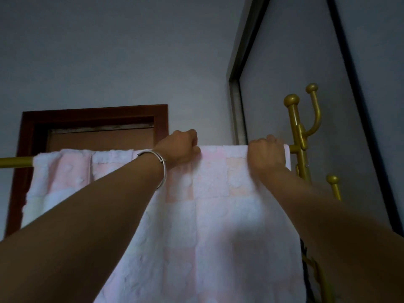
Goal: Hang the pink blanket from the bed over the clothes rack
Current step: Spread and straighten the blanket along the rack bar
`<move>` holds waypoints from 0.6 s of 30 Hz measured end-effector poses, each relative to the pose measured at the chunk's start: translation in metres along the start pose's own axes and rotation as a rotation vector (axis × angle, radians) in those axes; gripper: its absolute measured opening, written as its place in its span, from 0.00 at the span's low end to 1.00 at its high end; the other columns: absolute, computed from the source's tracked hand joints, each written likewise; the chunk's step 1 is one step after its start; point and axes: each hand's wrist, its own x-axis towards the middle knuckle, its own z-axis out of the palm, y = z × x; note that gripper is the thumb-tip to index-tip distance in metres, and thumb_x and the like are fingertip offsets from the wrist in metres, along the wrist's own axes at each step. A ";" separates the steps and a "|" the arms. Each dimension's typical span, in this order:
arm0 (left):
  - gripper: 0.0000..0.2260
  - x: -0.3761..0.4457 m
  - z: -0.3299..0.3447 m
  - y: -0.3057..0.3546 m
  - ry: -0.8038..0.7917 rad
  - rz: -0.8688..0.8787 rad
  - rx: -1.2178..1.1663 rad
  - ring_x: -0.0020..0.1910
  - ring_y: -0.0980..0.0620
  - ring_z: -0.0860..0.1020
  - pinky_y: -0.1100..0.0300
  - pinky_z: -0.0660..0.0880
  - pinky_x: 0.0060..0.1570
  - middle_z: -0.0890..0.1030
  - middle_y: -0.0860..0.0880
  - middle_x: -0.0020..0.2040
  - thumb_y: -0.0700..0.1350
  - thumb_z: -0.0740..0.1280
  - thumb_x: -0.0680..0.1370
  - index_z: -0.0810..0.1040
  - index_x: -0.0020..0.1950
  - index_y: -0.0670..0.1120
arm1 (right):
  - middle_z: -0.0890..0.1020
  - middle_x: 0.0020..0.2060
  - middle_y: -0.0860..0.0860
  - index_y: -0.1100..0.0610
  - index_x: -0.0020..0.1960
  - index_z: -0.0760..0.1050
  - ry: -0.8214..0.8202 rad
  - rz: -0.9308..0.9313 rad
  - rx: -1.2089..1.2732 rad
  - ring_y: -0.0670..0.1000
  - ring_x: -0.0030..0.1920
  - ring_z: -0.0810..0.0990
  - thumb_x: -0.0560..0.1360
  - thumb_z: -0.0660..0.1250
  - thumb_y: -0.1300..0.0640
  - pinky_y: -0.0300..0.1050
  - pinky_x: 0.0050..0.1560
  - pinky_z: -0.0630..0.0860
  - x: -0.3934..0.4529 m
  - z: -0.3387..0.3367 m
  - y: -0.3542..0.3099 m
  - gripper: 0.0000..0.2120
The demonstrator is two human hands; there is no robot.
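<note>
The pink blanket (218, 215), pale pink with a checked, fluffy texture, is draped over the gold horizontal bar of the clothes rack (15, 162) and hangs down toward me. My left hand (181, 149), with a silver bangle on the wrist, is closed on the blanket's top fold near the middle of the bar. My right hand (266, 154) grips the top fold at the blanket's right end, beside the rack's upright post. Most of the bar is hidden under the fabric.
The rack's gold upright post (295, 127) with ball-tipped hooks stands at the right. Behind the rack are a grey wall and a brown wooden door frame (94, 114). A dark-framed panel (306, 62) leans in from the right.
</note>
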 end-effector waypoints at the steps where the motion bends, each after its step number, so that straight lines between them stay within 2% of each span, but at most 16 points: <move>1: 0.10 -0.001 0.000 -0.001 -0.008 0.000 -0.022 0.44 0.43 0.75 0.57 0.70 0.43 0.80 0.40 0.52 0.45 0.60 0.76 0.74 0.54 0.43 | 0.81 0.53 0.58 0.61 0.54 0.77 -0.003 0.018 0.021 0.58 0.58 0.74 0.74 0.60 0.65 0.50 0.61 0.68 0.000 -0.003 -0.002 0.11; 5: 0.12 -0.012 -0.008 -0.017 0.028 -0.011 -0.021 0.45 0.43 0.73 0.59 0.65 0.43 0.80 0.39 0.54 0.45 0.56 0.78 0.76 0.54 0.42 | 0.82 0.51 0.60 0.63 0.52 0.77 0.155 -0.056 0.251 0.60 0.57 0.73 0.72 0.57 0.69 0.50 0.59 0.66 0.000 -0.020 -0.034 0.14; 9: 0.12 -0.032 -0.025 -0.047 0.065 -0.027 0.038 0.53 0.40 0.77 0.57 0.70 0.47 0.81 0.39 0.55 0.42 0.59 0.77 0.78 0.54 0.40 | 0.81 0.55 0.58 0.61 0.58 0.77 0.182 -0.257 0.459 0.59 0.59 0.72 0.72 0.57 0.68 0.50 0.61 0.65 -0.011 -0.041 -0.100 0.18; 14: 0.12 -0.062 -0.052 -0.095 0.085 -0.076 0.218 0.59 0.45 0.76 0.54 0.69 0.56 0.80 0.47 0.59 0.46 0.63 0.73 0.77 0.56 0.49 | 0.82 0.54 0.55 0.58 0.57 0.78 0.191 -0.391 0.466 0.57 0.59 0.71 0.74 0.58 0.62 0.49 0.58 0.64 -0.022 -0.058 -0.174 0.16; 18: 0.13 -0.072 -0.055 -0.113 0.035 -0.028 0.241 0.59 0.45 0.76 0.50 0.64 0.60 0.80 0.46 0.58 0.45 0.62 0.73 0.74 0.57 0.47 | 0.82 0.52 0.55 0.57 0.52 0.79 0.163 -0.362 0.476 0.57 0.59 0.70 0.75 0.59 0.59 0.49 0.57 0.63 -0.029 -0.064 -0.209 0.12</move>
